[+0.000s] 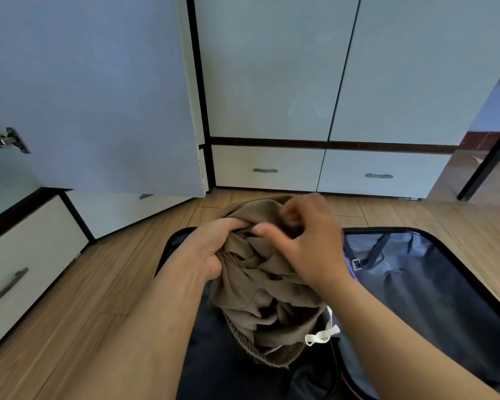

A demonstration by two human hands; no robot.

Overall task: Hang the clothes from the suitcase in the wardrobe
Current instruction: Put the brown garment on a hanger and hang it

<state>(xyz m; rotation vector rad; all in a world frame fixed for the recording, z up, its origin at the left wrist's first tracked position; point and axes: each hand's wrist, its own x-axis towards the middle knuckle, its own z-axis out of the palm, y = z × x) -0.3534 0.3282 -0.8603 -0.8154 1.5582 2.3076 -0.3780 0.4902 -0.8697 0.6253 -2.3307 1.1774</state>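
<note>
A crumpled brown garment (260,272) is held bunched above the open suitcase (433,284), over its left half, near the far edge. The left hand (211,249) grips a fistful of the cloth on the garment's left side, fingers curled round the folds. The right hand (306,241) pinches cloth near the top of the bundle, fingers bent into it. A white drawstring (322,336) dangles from the garment's lower right part, just above the suitcase interior; a ribbed hem hangs below it.

Risks, as judged from this arrangement: the garment is wadded, so collar or waistband may be hard to find, and it may go up twisted. The loose drawstring could snag on the strap and buckle (357,264) in the lined half of the suitcase as the bundle lifts. No hanger is visible, so the hanging step may stall. The open wardrobe door (98,96) stands at the left, close to the suitcase's far left corner; a swung sleeve or elbow could catch its edge. The wood floor (104,284) surrounds the suitcase; trailing cloth may drag on it.
</note>
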